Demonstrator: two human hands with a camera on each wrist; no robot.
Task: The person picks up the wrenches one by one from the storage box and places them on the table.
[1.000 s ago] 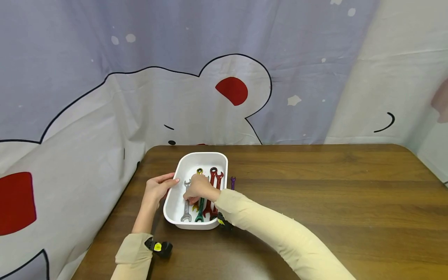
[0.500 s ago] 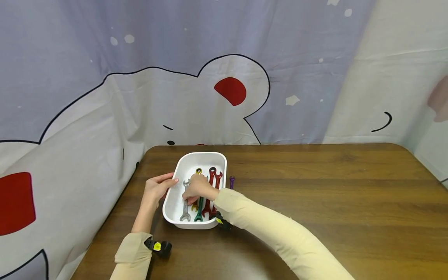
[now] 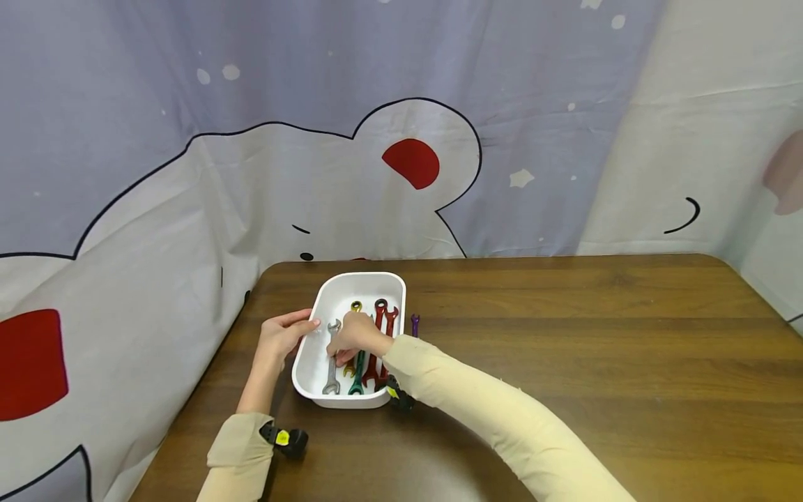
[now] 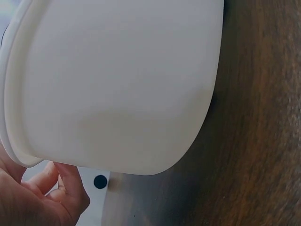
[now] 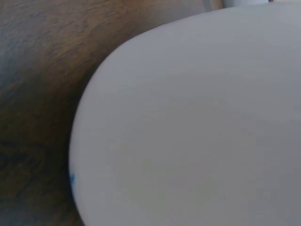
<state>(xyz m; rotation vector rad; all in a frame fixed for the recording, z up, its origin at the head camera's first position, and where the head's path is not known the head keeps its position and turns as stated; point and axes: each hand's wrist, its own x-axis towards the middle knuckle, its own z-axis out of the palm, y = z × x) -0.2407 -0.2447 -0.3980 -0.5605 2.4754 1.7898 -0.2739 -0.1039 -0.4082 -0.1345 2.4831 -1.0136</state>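
In the head view a white plastic tray holds several combination wrenches. My left hand grips its left rim, thumb over the edge; the left wrist view shows the fingers against the outer wall. My right hand reaches down inside the tray, its curled fingers around the middle of a silver wrench. Right beside it lie a green wrench and a yellow wrench, partly covered by the hand. Two red wrenches lie along the tray's right side. In the right wrist view the tray wall hides my right hand.
On the brown wooden table, just right of the tray, lies a purple wrench, partly hidden by my right sleeve. Behind the table's far edge hangs a printed cloth.
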